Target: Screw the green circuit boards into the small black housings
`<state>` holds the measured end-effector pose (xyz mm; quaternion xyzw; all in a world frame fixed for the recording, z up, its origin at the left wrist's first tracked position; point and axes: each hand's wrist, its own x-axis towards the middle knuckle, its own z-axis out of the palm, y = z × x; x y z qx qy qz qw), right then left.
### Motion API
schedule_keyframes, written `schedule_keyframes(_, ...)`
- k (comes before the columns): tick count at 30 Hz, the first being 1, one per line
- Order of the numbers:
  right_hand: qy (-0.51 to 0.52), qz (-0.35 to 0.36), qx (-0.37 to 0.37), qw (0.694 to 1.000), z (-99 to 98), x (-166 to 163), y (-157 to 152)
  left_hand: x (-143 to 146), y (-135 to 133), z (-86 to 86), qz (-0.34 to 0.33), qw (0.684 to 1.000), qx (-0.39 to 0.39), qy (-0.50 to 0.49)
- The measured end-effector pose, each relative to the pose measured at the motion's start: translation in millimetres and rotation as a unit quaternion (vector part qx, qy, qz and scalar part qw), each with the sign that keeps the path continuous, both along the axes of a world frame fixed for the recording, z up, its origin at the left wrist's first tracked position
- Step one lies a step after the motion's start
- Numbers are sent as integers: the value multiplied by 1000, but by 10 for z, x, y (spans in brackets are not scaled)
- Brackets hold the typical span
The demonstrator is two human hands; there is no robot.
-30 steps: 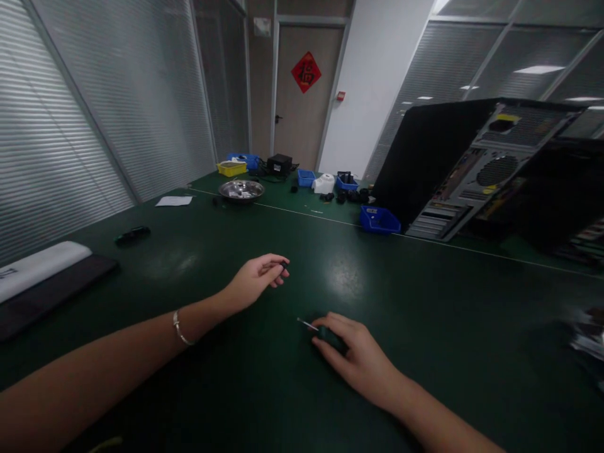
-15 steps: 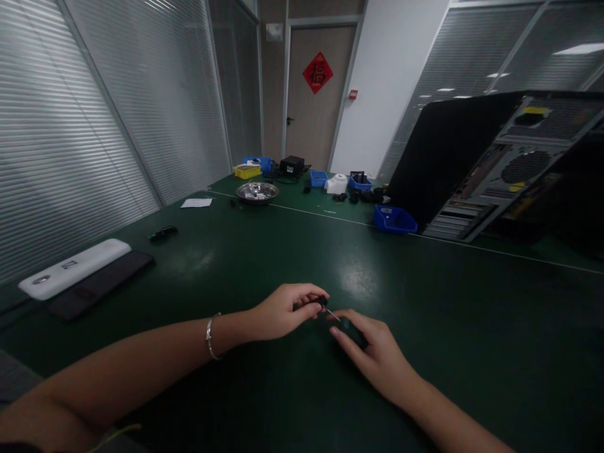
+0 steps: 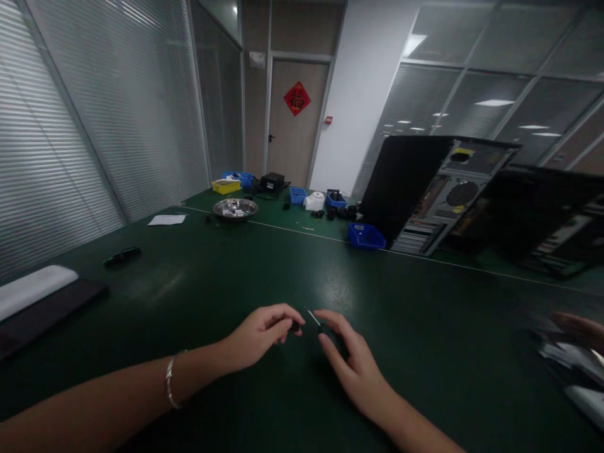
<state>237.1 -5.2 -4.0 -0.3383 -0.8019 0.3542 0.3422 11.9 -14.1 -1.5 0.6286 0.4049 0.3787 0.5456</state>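
Just above the green table, my left hand (image 3: pixel 262 333) pinches a small black part (image 3: pixel 295 326) between thumb and fingers; its exact kind is too small and dark to make out. My right hand (image 3: pixel 352 358) is closed around the dark handle of a screwdriver (image 3: pixel 313 317). The thin metal shaft points up and to the left, its tip a short way right of the black part and apart from it. Most of the handle is hidden by my fingers.
A steel dish (image 3: pixel 234 209), a blue bin (image 3: pixel 367 236) and computer cases (image 3: pixel 410 195) stand farther back. To the left lie a black-green piece (image 3: pixel 123 257), white paper (image 3: pixel 167 219) and a white device (image 3: pixel 38 290). Another person's hand (image 3: pixel 580 328) is at the right edge.
The screwdriver tip has come away from the black part, and my hands are farther apart. The view has turned right and up, bringing another person's hand into sight.
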Motion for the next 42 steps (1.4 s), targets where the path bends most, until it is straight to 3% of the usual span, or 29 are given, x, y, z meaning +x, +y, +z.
schedule_keyframes(7,17,0,-51,999,-63,71,0,48,-55,-103,-37,998,-40,-14)
schedule_keyframes(12,1,4,-45,999,-143,168,-14,41,-78,-157,-75,996,-30,29)
schedule_keyframes(22,-18,21,-47,999,-106,173,3,41,-73,-111,-102,994,-34,-1)
schedule_keyframes(27,-11,25,-44,999,-133,211,-12,19,-68,-102,-72,996,32,47)
schedule_keyframes(35,-9,21,17,1000,-79,235,-114,-5,-81,-136,-32,997,-3,72)
schedule_keyframes(42,27,27,48,998,-80,218,-135,-10,-65,-143,-18,989,67,133)
